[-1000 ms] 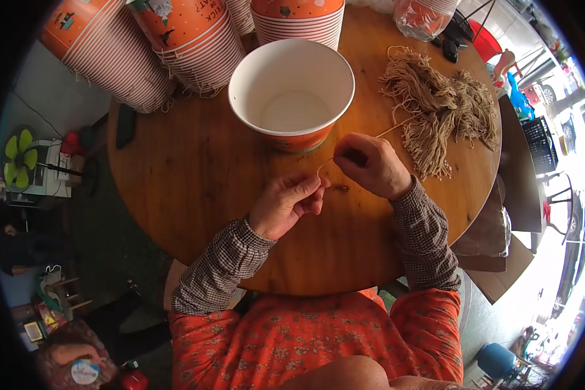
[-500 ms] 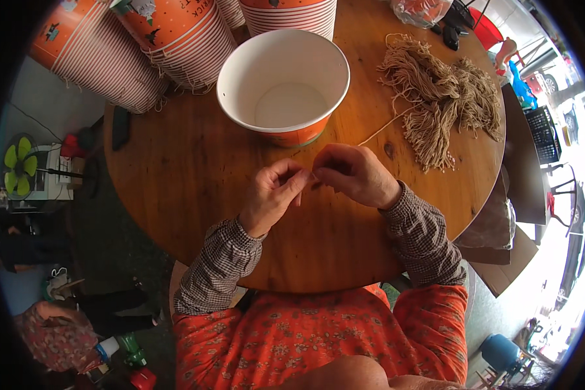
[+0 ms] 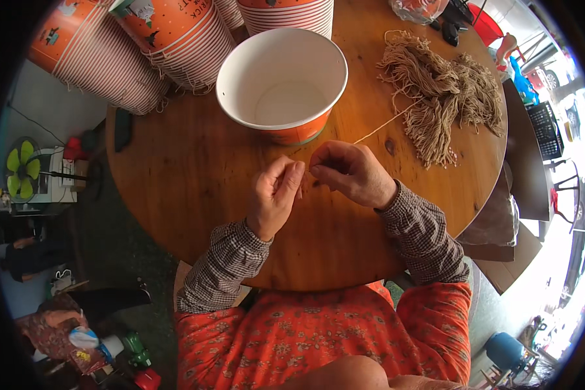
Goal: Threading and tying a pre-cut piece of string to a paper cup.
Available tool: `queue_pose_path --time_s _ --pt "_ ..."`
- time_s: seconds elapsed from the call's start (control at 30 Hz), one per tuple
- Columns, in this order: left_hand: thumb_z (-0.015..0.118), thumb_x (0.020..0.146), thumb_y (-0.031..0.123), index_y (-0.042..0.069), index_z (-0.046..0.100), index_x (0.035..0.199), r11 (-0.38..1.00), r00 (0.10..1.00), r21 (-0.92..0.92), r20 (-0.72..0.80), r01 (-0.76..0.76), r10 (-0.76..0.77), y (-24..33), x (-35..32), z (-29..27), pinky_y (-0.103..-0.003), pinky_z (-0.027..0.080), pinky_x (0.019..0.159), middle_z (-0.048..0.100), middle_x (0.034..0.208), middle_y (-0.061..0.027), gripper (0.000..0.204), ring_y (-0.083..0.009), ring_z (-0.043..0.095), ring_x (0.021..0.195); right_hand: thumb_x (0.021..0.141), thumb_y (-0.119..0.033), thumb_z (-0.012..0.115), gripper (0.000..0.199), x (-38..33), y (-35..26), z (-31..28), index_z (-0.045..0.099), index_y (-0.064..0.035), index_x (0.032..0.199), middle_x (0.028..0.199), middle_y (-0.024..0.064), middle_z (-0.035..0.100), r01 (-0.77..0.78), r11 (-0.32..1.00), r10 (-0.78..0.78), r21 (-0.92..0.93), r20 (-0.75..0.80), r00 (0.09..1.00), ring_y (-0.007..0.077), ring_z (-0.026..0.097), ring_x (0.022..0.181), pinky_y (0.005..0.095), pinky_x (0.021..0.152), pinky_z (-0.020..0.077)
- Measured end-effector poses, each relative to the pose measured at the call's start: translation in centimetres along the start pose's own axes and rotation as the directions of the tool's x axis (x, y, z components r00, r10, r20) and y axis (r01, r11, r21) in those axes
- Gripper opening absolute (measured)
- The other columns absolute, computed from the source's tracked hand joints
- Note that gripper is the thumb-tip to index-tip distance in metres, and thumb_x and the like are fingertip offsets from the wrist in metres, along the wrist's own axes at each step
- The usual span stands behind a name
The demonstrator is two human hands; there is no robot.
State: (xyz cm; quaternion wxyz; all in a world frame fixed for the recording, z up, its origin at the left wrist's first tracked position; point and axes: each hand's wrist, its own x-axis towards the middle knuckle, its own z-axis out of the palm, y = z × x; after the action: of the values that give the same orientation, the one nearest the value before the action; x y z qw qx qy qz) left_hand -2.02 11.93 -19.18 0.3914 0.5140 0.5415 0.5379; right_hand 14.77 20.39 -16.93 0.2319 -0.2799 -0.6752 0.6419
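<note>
My right hand (image 3: 359, 174) is pinched around the end of a beige cord (image 3: 385, 127), which trails back to a tangled heap of cords (image 3: 435, 97) on the right of the table. Close beside it, a small gap away, my left hand (image 3: 274, 195) is closed with thumb against fingers; anything held in it is too small to make out. Just beyond both hands stands an upright paper bucket (image 3: 298, 135), white inside and orange outside, with small holes near its rim. Neither hand touches the bucket.
Stacked orange buckets (image 3: 114, 65) with cord handles fill the table's far left, beside another stack (image 3: 286, 16). A dark flat object (image 3: 123, 130) lies at the left edge. A clear plastic bag (image 3: 417, 9) is at the far right. A person (image 3: 62, 325) is at lower left, off the table.
My hands have drawn slightly apart, and my left thumb now points more upward. The cord from my right hand looks straighter. The person at lower left has shifted.
</note>
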Motion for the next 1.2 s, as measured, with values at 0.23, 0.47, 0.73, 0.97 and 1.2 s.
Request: queue_pose_path --time_s 0.23,0.47,0.73,0.97,1.2 --pt "0.053 0.095 0.007 0.001 0.052 0.092 0.944 0.963 0.199 -0.013 -0.262 0.27 -1.3 0.4 -0.3 -0.023 0.042 0.058 0.05 0.081 -0.0036 0.007 -0.0093 0.05 0.065 0.088 -0.008 0.063 0.01 0.2 0.1 0.0 0.059 -0.0012 0.095 0.076 -0.0008 0.061 0.036 0.993 -0.039 -0.109 -0.027 0.999 0.0045 0.06 0.07 0.0209 0.062 0.0487" --pt "0.055 0.093 0.003 0.001 0.052 0.093 0.963 0.969 0.125 -0.031 -0.238 0.243 -1.3 0.5 0.2 -0.024 0.043 0.06 0.052 0.086 -0.0056 0.004 -0.0111 0.052 0.066 0.087 -0.008 0.064 0.011 0.1 0.2 0.0 0.059 -0.0005 0.094 0.072 0.0008 0.061 0.093 0.977 -0.106 -0.194 -0.055 0.993 0.0057 0.061 0.067 0.0215 0.059 0.0485" --pt "0.056 0.091 0.002 -0.001 0.053 0.091 0.811 0.89 0.408 0.01 -0.42 0.456 0.0 0.4 0.7 -0.032 0.045 0.066 0.054 0.085 -0.0121 0.004 -0.0251 0.055 0.076 0.089 -0.01 0.061 0.011 -0.6 0.0 -0.3 0.06 0.0007 0.089 0.07 0.0029 0.061 0.16 0.963 -0.178 -0.216 -0.066 0.982 0.0075 0.063 0.067 0.0237 0.059 0.0488" --pt "0.067 0.082 0.003 0.0 0.057 0.099 0.489 0.703 0.625 0.138 -0.608 0.698 4.4 1.5 2.2 -0.038 0.048 0.074 0.057 0.092 -0.0132 0.019 -0.0303 0.057 0.084 0.088 -0.009 0.062 0.007 -1.1 -0.8 -2.4 0.062 -0.0022 0.088 0.07 -0.0026 0.059 0.208 0.951 -0.192 0.228 -0.093 0.977 0.005 0.054 0.061 0.0217 0.056 0.0443" --pt "0.073 0.079 0.022 -0.004 0.042 0.123 0.22 0.798 0.884 0.233 -0.412 0.556 10.0 8.1 6.6 -0.04 0.05 0.076 0.059 0.104 -0.0207 0.06 -0.0332 0.061 0.093 0.091 -0.013 0.061 0.01 0.4 0.7 -6.9 0.059 -0.0041 0.089 0.068 -0.001 0.058 0.401 0.823 -0.115 0.402 -0.574 0.811 0.0067 0.052 0.052 0.0202 0.047 0.0439"
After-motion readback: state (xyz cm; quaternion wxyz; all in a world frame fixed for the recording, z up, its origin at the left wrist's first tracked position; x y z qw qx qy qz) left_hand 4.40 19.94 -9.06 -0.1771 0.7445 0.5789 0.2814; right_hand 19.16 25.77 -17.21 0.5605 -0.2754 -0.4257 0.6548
